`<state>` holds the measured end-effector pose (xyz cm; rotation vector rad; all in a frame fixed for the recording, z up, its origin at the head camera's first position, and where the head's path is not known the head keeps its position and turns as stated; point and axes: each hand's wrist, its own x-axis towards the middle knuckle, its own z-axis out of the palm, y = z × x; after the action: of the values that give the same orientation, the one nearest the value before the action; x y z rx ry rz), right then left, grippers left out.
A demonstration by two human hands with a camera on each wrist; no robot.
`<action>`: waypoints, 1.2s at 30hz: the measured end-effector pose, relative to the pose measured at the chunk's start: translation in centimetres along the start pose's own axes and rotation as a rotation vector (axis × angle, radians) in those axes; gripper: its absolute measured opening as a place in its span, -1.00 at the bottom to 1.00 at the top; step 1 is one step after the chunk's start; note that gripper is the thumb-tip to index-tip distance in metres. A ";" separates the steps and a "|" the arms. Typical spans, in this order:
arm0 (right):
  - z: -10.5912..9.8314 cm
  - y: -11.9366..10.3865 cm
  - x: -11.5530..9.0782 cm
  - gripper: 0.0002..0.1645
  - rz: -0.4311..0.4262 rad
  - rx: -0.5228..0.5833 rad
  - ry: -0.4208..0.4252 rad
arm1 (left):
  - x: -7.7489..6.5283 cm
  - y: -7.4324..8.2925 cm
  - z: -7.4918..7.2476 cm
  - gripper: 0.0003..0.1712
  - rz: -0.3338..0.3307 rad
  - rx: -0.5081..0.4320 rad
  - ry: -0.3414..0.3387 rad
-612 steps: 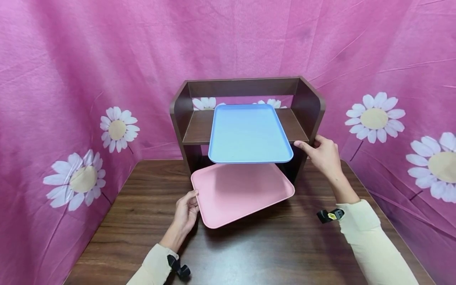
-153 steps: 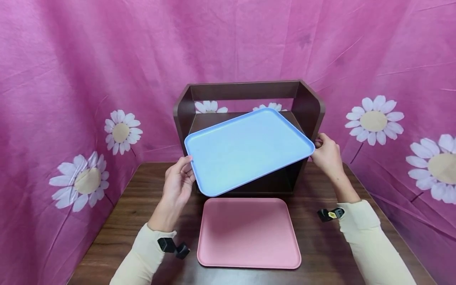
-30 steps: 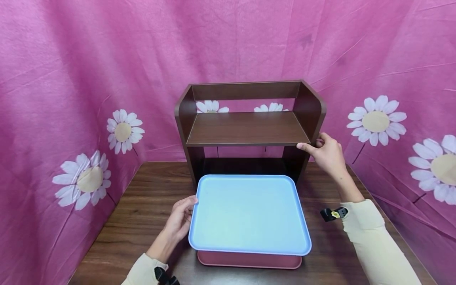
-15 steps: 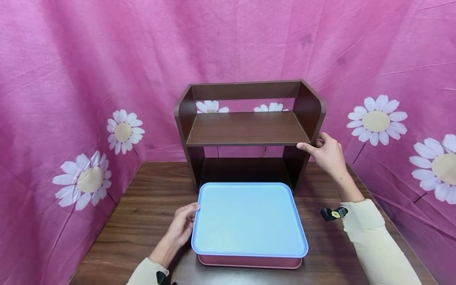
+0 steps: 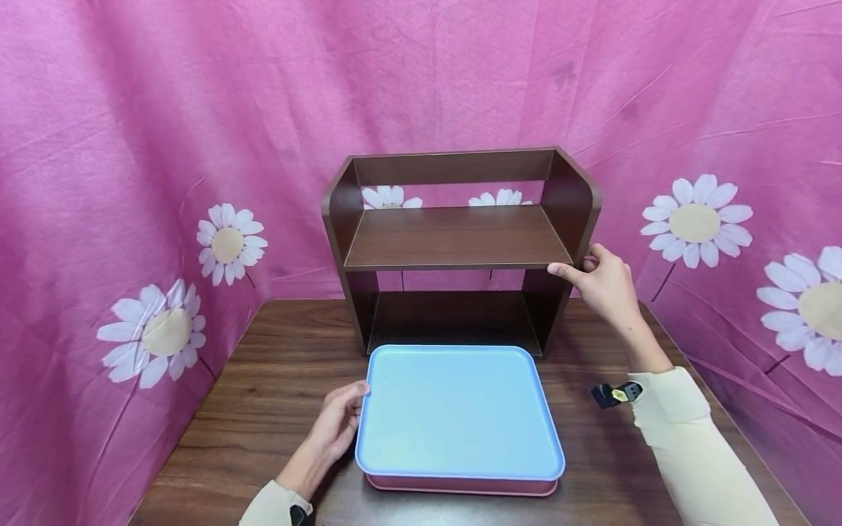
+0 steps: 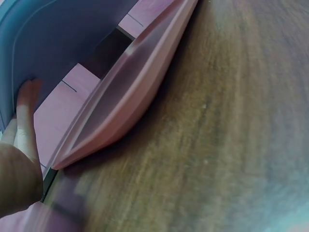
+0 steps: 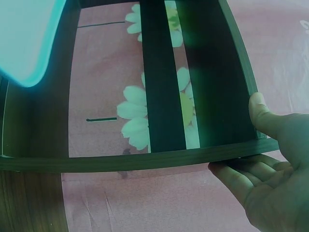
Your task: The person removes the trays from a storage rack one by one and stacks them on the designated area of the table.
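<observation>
My left hand (image 5: 335, 424) holds a light blue rectangular tray (image 5: 460, 409) by its left edge, thumb on the rim. In the left wrist view, fingertips (image 6: 29, 96) lie against the underside of the blue tray (image 6: 63, 38), with a gap down to the pink tray (image 6: 140, 92). That pink tray (image 5: 460, 485) rests on the table, mostly hidden beneath the blue one. My right hand (image 5: 605, 288) grips the right side of a dark brown two-tier shelf (image 5: 454, 237), thumb at the middle board's front edge. In the right wrist view its fingers (image 7: 234, 181) wrap the side panel's outer face.
The shelf stands at the back of the wood-grain table (image 5: 263, 409), its lower tier (image 5: 454, 318) just behind the trays. A pink curtain (image 5: 447, 73) with printed daisies surrounds the table at the back and sides.
Over the last second the blue tray has come down and settled closer above the pink tray, my left hand moving with it. Earlier, both trays were on the shelf. The right hand stays at the shelf.
</observation>
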<state>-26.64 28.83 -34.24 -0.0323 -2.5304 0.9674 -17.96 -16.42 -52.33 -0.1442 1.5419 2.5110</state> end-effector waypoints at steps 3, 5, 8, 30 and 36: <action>0.0 0.0 0.0 -0.21 0.003 0.005 0.000 | 0.1 -0.3 -0.2 -0.68 -0.014 0.005 -0.005; 0.0 0.0 0.0 -0.21 0.004 0.006 0.001 | 0.1 -0.5 -0.3 -0.68 -0.020 0.010 -0.005; 0.0 -0.1 0.0 -0.21 0.006 0.009 0.003 | 0.1 -0.6 -0.3 -0.68 -0.031 0.017 -0.004; 0.0 -0.3 -0.1 -0.26 -0.010 0.023 0.001 | 0.1 -0.5 -1.3 -0.82 -0.156 0.184 -0.075; -0.1 -0.2 0.0 -0.26 0.002 0.022 0.005 | -0.2 0.6 -0.7 -0.60 -0.094 0.443 0.028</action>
<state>-26.56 28.70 -34.08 -0.0309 -2.5150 0.9946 -17.91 -17.37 -52.11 -0.1809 2.0038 2.0454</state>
